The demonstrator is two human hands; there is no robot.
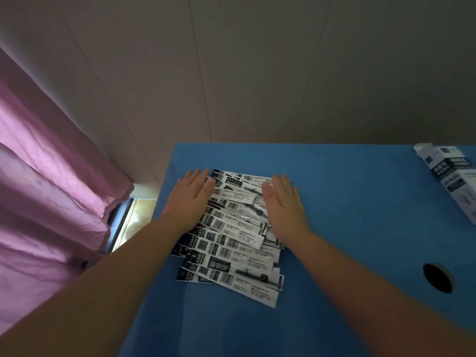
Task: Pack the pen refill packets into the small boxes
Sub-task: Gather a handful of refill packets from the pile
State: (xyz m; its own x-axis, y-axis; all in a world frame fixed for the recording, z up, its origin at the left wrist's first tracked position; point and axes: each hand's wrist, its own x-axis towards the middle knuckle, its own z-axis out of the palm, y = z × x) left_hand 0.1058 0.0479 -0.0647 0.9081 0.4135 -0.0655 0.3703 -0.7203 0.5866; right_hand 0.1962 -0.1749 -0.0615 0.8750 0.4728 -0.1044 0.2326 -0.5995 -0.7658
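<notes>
Bare forearms entering from the near edge, converging on a loose heap of pen refill packets (231, 235) in the middle of a blue table (347, 202). Left hand (189, 199) flat, fingers straight and together, laid against the heap's far left side, fingertips over the topmost packets. Right hand (284, 204) likewise flat and straight-fingered, set on the heap's far right side; nothing pinched or gripped by either. Packets long, narrow, white with black barcoded headers, fanned and overlapping, most lying crosswise, the near ones skewed out of line. Small box (456, 176), white with dark print, lying on its side at the far right edge of the table, well apart from the heap; whether open cannot be told. Round cable hole (438, 276) in the table at near right. Pink curtain (51, 176) hanging at left, beside a plain panelled wall (257, 73).

Step in hand, as judged: squaring the heap between both palms before lifting a bundle. Best done by pressing inward evenly from both sides, sweeping in the skewed near packets, keeping the black headers at one end, then taking only as many as the box is likely to admit.
</notes>
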